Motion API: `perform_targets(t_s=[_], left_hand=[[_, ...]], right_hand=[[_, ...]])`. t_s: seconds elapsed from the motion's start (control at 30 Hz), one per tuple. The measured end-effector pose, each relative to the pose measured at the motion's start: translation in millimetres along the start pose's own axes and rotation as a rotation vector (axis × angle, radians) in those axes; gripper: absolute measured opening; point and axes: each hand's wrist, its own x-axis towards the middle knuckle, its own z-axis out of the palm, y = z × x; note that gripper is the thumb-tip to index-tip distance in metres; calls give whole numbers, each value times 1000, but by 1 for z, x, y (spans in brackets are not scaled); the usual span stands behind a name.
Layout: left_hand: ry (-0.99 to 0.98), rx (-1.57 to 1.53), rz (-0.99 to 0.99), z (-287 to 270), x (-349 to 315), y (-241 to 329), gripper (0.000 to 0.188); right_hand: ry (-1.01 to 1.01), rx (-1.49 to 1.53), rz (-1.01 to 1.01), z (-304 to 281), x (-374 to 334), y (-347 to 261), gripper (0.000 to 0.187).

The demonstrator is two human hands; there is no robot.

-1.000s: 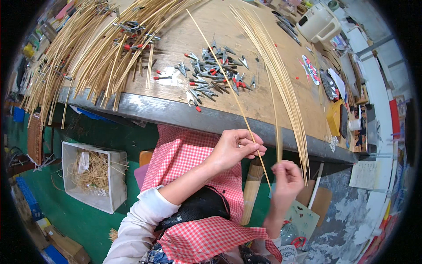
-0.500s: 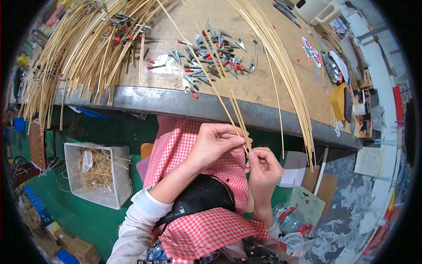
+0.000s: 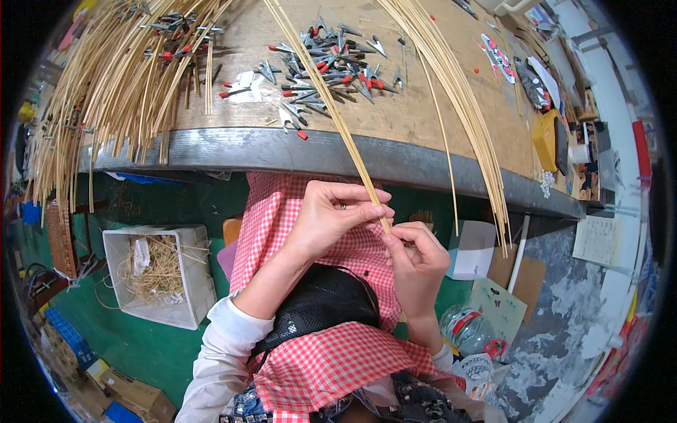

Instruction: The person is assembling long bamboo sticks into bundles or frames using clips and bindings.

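Note:
Between both hands is a small bundle of thin bamboo strips (image 3: 331, 106), laid side by side and running up over the table edge and away across the tabletop. My left hand (image 3: 338, 218) pinches the bundle a little above its near end, thumb on top. Just to the right, my right hand (image 3: 416, 264) has its thumb and bent fingers closed at the near end of the strips. Beyond my hands, under and beside the bundle, lies a pile of metal spring clamps (image 3: 338, 67), some with red tips.
More bamboo strips (image 3: 458, 106) lie on the table (image 3: 233, 116) at the right, overhanging its dark edge. A thick mass of strips with clamps (image 3: 127, 92) covers the left. A white bin (image 3: 204, 282) of scraps and a plastic bottle (image 3: 469, 331) stand on the floor.
The held strips, spread apart before, now lie close together in one narrow bundle. Both hands have shifted slightly left and up, still gripping near the strips' lower end.

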Motion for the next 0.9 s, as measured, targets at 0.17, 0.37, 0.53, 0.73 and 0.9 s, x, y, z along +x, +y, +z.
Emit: perform_targets(t_s=[0.17,0.37,0.53,0.73,0.9], left_hand=[[-16,25,-19,-4,1,-1,19],[-41,110,24,-2,2,-5,18],[-62,197,62,3,0,-1,16],[-61,241,202,23,-1,24,15],[-291,513,614,56,2,79,9]], right_hand=[[-12,-45,41,-2,2,-3,6],[-98,58,132,-3,3,3,8],[-135,-74,83,-9,6,2,6],[76,-53,-124,-30,39,-40,11],[20,-18,-316,-53,66,-114,6]])
